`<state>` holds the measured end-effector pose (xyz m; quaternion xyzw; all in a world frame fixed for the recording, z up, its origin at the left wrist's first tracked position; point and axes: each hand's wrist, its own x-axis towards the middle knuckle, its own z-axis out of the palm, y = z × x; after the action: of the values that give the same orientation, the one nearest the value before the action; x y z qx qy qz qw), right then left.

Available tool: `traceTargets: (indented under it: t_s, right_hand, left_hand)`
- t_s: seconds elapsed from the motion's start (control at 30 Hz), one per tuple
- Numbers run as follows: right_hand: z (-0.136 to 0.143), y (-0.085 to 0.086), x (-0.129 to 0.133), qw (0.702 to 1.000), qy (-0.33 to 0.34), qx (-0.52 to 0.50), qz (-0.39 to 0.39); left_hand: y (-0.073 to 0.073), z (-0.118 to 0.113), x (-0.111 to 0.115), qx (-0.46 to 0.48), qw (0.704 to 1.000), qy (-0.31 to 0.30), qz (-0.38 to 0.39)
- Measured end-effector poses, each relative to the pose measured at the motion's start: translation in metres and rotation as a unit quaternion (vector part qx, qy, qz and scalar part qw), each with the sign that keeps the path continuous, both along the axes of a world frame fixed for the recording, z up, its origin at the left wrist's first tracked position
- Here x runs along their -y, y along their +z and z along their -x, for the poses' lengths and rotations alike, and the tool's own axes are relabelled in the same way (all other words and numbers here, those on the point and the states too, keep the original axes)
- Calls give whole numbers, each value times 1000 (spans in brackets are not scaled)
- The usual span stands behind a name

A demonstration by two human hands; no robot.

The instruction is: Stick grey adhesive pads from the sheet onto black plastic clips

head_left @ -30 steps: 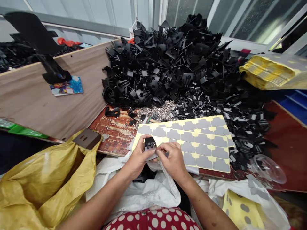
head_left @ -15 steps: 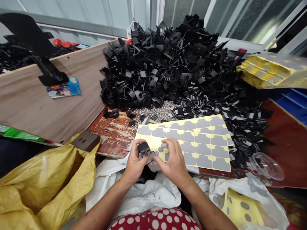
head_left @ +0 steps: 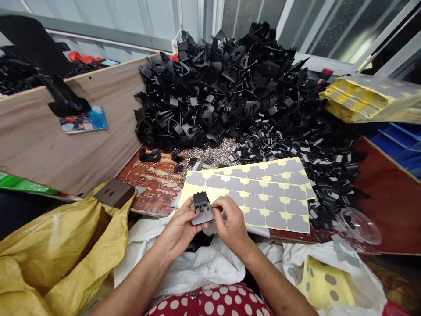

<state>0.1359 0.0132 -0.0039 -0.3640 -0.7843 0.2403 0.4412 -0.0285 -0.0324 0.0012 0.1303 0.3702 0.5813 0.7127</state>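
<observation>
Fingers of the left hand (head_left: 184, 224) grip a black plastic clip with a flat grey face (head_left: 201, 207); right-hand fingers (head_left: 223, 215) pinch at its right edge.

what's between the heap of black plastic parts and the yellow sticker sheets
Small silver beads and small black pieces lie between the heap and sticker sheets, in the head view.

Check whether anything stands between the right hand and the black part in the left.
Nothing visible does. The left hand holds the black part; the right hand has its fingertips at the edge of the grey piece beside it. The sheets lie beyond.
</observation>
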Motion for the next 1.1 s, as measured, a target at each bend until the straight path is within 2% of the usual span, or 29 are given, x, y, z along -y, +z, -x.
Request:
traceTargets:
  t_s: [0.07, 0.2, 0.33, 0.47, 0.6, 0.67, 0.7, 0.77, 0.8, 0.87, 0.93, 1.0, 1.03, 1.1]
  right_hand:
    - [-2, -3, -2, 1000, 4, -6, 6]
    - [-10, -2, -6, 997, 16, -24, 69]
    - [-12, 13, 1, 998, 3, 50, -30]
    - [-6, 29, 18, 985, 48, 131, -101]
    - [-9, 33, 18, 993, 42, 82, -73]
    - [-14, 26, 8, 994, 14, 101, -36]
    - [-16, 20, 1, 990, 2, 137, -25]
    - [-17, 3, -12, 972, -11, 233, -30]
    - [-17, -6, -17, 960, -13, 277, -40]
    - [-16, -20, -24, 937, -13, 344, -65]
    - [-16, -24, -28, 918, -17, 388, -79]
    - [-17, -17, -33, 901, -18, 426, -79]
    - [-16, -10, -36, 891, -13, 447, -76]
    - [-10, 11, -46, 870, 9, 486, -78]
  left_hand:
    - [0, 1, 2, 13, 1000, -8, 5]
    - [2, 1, 7, 25, 999, -39, 23]
    - [4, -2, 11, 1, 1000, 7, 27]
    - [2, -2, 15, -36, 999, 34, 11]
    - [1, 12, 25, -110, 990, 85, 21]
    - [-2, 28, 33, -183, 977, 106, 23]
    - [-5, 36, 38, -230, 968, 98, 15]
    - [-15, 53, 48, -341, 939, 37, -27]
    - [-21, 60, 53, -402, 914, -5, -55]
    - [-35, 70, 63, -520, 845, -85, -97]
    - [-49, 75, 72, -607, 776, -133, -106]
    - [-61, 77, 79, -661, 728, -151, -102]
    - [-66, 78, 81, -677, 713, -150, -103]
    - [-73, 79, 84, -684, 708, -139, -112]
